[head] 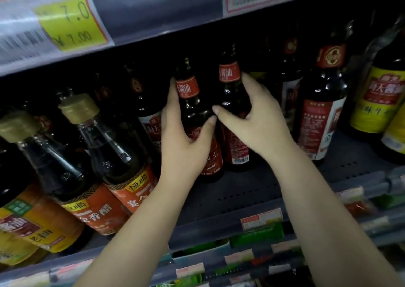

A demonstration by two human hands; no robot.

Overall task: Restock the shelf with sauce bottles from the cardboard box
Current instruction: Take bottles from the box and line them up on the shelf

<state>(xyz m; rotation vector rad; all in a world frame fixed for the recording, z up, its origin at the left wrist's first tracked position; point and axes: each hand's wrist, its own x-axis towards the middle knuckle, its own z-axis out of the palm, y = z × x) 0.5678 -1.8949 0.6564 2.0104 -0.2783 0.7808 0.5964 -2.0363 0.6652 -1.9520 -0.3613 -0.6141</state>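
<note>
Well to the left of your grip stand the vinegar bottles (114,155) with gold caps and orange labels, leaning toward you at the shelf's front. Your left hand (186,142) wraps the left sauce bottle (198,115), fingers up its far side and thumb curled across the front just above the red label. That bottle stands upright on the dark perforated shelf (241,190), touching its neighbour. Your right hand (254,120) curls round the right sauce bottle (230,82) at its shoulder, thumb pointing left toward the other thumb, almost meeting it. Just right of that grip stands a taller dark bottle (320,111) with a red label, and beyond it a yellow-labelled bottle (377,98).
</note>
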